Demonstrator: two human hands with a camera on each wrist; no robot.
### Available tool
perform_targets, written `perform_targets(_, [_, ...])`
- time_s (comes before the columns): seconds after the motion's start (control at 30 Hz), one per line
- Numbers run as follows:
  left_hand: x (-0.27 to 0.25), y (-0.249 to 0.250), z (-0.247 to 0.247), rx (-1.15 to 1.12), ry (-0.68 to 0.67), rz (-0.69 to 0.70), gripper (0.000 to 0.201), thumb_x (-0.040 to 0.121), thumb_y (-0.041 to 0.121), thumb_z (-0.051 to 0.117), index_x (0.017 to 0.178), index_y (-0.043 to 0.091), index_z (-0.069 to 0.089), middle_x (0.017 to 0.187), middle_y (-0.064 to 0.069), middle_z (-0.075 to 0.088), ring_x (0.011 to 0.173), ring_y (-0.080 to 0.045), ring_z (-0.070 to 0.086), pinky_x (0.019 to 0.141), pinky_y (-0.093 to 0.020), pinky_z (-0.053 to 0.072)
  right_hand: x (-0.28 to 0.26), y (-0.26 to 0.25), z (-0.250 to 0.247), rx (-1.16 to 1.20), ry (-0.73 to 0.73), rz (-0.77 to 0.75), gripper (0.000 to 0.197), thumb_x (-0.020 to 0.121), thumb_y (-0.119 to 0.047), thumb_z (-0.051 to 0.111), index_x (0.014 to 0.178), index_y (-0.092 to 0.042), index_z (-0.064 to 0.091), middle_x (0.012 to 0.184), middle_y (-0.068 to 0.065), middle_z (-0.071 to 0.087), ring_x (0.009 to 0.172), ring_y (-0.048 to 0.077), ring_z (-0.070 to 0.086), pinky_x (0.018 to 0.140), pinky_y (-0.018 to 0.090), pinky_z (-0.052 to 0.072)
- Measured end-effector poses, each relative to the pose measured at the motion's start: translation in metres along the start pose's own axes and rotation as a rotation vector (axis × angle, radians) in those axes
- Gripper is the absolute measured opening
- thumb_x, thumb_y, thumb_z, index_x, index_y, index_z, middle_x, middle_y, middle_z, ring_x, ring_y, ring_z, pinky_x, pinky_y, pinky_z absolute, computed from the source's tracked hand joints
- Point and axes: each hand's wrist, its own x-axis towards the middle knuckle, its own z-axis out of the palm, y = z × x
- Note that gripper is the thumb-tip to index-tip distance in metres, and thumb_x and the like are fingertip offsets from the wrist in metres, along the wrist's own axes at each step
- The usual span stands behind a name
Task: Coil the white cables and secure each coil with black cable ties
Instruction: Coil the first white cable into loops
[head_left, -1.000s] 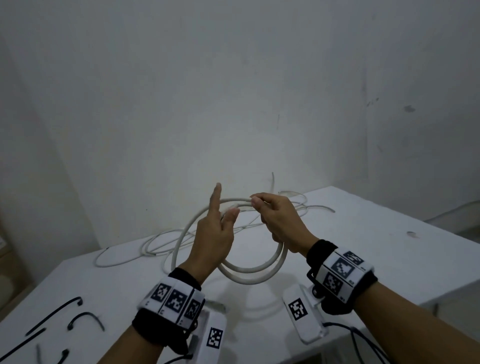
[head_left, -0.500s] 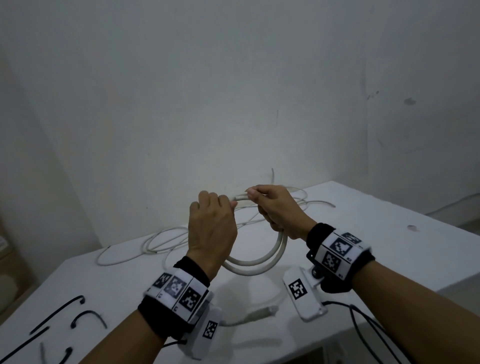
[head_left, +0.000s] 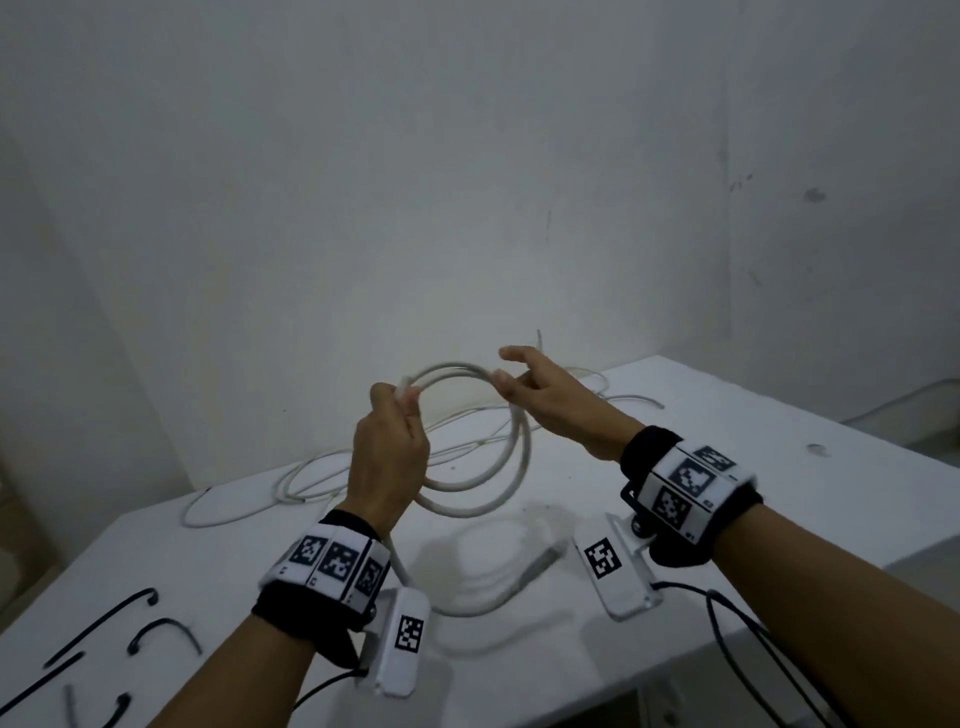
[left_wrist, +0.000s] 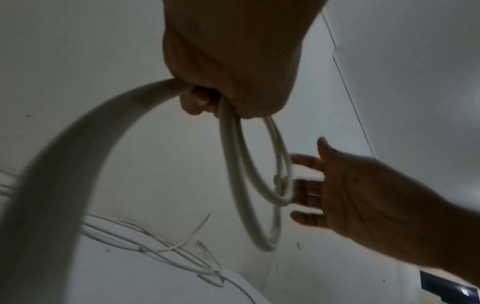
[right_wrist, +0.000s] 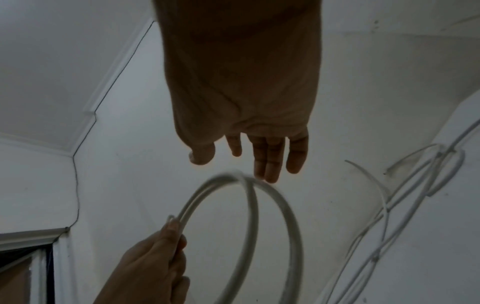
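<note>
A thick white cable coil (head_left: 523, 457) hangs in the air above the white table (head_left: 753, 467). My left hand (head_left: 402, 402) grips its loops at the upper left, fingers curled round them (left_wrist: 207, 98). The cable's free tail (head_left: 400, 569) drops past my left wrist to the table. My right hand (head_left: 511, 366) is open at the coil's upper right. Its straight fingertips (right_wrist: 267, 174) touch or nearly touch the top of the coil (right_wrist: 255, 216). Black cable ties (head_left: 104, 623) lie at the table's front left.
Thin white cables (head_left: 311, 478) sprawl along the table's back edge by the wall, reaching right (head_left: 634, 399). More black ties (head_left: 163, 629) lie at the near left corner. Black leads (head_left: 737, 623) trail off the front edge under my right arm.
My right hand has let go of the coil's top and opened, moving to the right along the loop. The left hand keeps its grip, and the tail swings below it.
</note>
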Motion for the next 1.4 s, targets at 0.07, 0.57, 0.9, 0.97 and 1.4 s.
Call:
perform_targets(0.07, [0.005,-0.002,-0.004,-0.001,0.053,-0.077,0.028,0.102,0.033,0.033,0.093,0.007,0.039,0.068,-0.006,0.052,0.058,-0.026,0.047,0.049,-0.032,0.029,-0.012,0.009,-0.004,0.018,0.063,0.036,0.046,0.094,-0.047,0.044,0.134,-0.026,0.038,0.092,-0.002,0.053,0.085,0.010,0.053,0.070,0.019,0.042])
perform_targets(0.57, [0.004,-0.010,0.000,-0.134,0.111,-0.347,0.028,0.103,0.032,0.034,0.098,0.006,0.042,0.071,0.001,0.047,0.060,-0.012,0.045,0.050,-0.027,0.032,-0.072,0.062,0.087,0.695,0.288,0.357,0.028,0.102,-0.031,0.035,0.111,-0.012,0.053,0.081,0.010,0.067,0.080,0.024,0.068,0.070,0.035,0.055])
perform_targets(0.9, [-0.022,-0.013,-0.002,-0.425,-0.118,-0.345,0.028,0.101,0.034,0.040,0.084,0.013,0.044,0.065,-0.009,0.048,0.048,-0.018,0.047,0.041,-0.030,0.042,-0.025,0.045,0.063,0.914,0.486,0.556,0.020,0.092,-0.021,0.054,0.073,-0.018,0.054,0.054,-0.001,0.036,0.044,0.012,0.029,0.040,0.020,0.026])
perform_targets(0.97, [-0.024,-0.010,0.001,-0.358,-0.103,-0.291,0.026,0.101,0.035,0.039,0.088,0.013,0.045,0.067,-0.007,0.048,0.050,-0.018,0.048,0.041,-0.032,0.045,-0.023,0.047,0.067,0.994,0.446,0.572,0.017,0.089,-0.021,0.059,0.073,-0.020,0.053,0.049,-0.002,0.034,0.037,0.010,0.027,0.034,0.017,0.025])
perform_targets(1.4, [-0.036,-0.005,0.011,-0.119,-0.081,-0.192,0.021,0.102,0.025,0.036,0.088,0.011,0.043,0.061,-0.001,0.049,0.054,-0.013,0.045,0.045,-0.020,0.031,-0.025,0.040,0.053,1.344,0.012,0.457,0.044,0.092,-0.035,0.035,0.078,-0.001,0.060,0.049,0.007,0.046,0.043,0.020,0.045,0.049,0.025,0.044])
